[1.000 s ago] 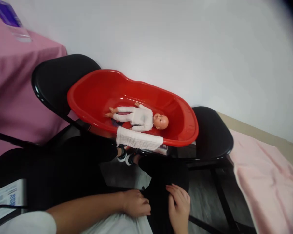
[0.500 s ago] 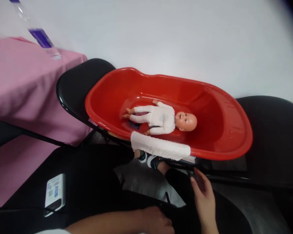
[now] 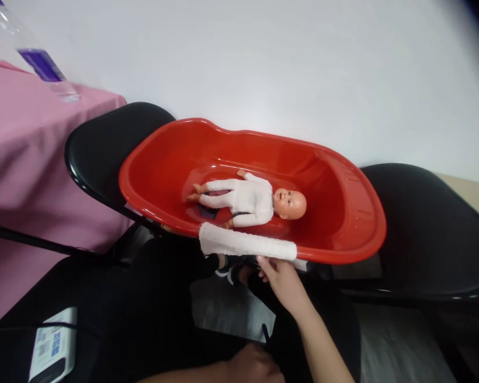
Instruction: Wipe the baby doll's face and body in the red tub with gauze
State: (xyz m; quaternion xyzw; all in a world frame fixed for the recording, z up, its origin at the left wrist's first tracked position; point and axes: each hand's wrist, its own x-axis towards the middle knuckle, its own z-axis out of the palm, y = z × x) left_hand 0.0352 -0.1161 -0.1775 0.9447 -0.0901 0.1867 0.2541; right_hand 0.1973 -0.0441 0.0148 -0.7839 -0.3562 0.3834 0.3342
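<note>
A baby doll in white clothes lies on its back inside a red baby bathtub, its head to the right. Over the tub's near rim hangs a folded white cloth. At the lower edge of this cloth is my right hand, thumb in front and fingers bent beneath, closed on it. Low in the view, over my lap, my left hand is curled like a fist. Its finger ends are hidden, so whether anything is inside does not show.
Black chairs stand under and beside the tub. At left, a pink-covered table holds a clear plastic bottle. A white device with a label and a black cable lies at lower left. A white wall rises behind.
My right hand has moved left and up from open air to the white cloth's lower edge. My left hand stays low. The whole view has shifted slightly, with the tub further left.
</note>
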